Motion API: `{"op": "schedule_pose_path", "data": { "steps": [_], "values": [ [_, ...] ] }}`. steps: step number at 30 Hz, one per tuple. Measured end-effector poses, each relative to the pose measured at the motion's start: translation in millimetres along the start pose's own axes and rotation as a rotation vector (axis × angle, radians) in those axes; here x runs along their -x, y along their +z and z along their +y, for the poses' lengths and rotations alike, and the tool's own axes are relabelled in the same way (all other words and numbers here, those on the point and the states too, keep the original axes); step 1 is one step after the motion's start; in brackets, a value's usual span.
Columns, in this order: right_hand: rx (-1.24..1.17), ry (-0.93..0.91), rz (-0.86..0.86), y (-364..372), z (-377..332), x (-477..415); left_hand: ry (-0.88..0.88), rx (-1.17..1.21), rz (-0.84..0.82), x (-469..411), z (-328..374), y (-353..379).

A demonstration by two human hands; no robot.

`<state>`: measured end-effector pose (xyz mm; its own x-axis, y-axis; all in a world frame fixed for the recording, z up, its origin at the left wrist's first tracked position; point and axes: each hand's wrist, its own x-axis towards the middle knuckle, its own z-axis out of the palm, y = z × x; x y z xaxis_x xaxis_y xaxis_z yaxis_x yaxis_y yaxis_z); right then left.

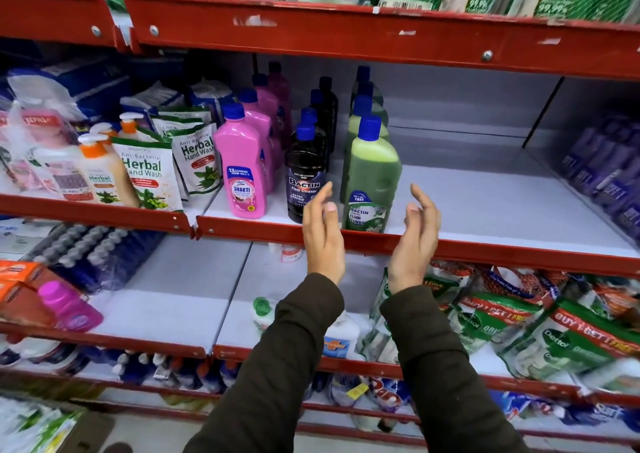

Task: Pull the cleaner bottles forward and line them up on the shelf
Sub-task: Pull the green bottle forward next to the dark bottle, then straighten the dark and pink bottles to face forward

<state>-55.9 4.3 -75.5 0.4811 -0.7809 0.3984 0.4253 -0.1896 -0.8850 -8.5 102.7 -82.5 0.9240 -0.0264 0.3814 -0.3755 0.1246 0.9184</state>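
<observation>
Three rows of blue-capped cleaner bottles run front to back on the white shelf (485,210). The front pink bottle (242,172), front black bottle (304,182) and front green bottle (370,179) stand upright near the red front edge. My left hand (323,231) is raised in front of the shelf edge, between the black and green bottles, fingers apart and empty. My right hand (415,234) hovers just right of the green bottle, palm facing left, holding nothing. Neither hand touches a bottle.
Herbal hand-wash pouches (149,179) and pump bottles (100,172) fill the shelf section to the left. Purple bottles (606,175) sit at far right. A red upper shelf rail (346,33) hangs overhead. Green refill packs (554,328) crowd the shelf below.
</observation>
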Motion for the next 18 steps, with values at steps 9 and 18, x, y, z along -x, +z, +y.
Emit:
{"op": "schedule_pose_path", "data": {
  "steps": [9,18],
  "values": [
    [-0.045,0.093,-0.485,73.8,-5.5,36.7,-0.024,-0.024,0.074,-48.1,1.4,-51.9],
    [-0.071,0.306,-0.448,104.5,-0.3,25.7,-0.221,0.117,-0.228,-71.6,9.3,-77.6]
  ]
}}
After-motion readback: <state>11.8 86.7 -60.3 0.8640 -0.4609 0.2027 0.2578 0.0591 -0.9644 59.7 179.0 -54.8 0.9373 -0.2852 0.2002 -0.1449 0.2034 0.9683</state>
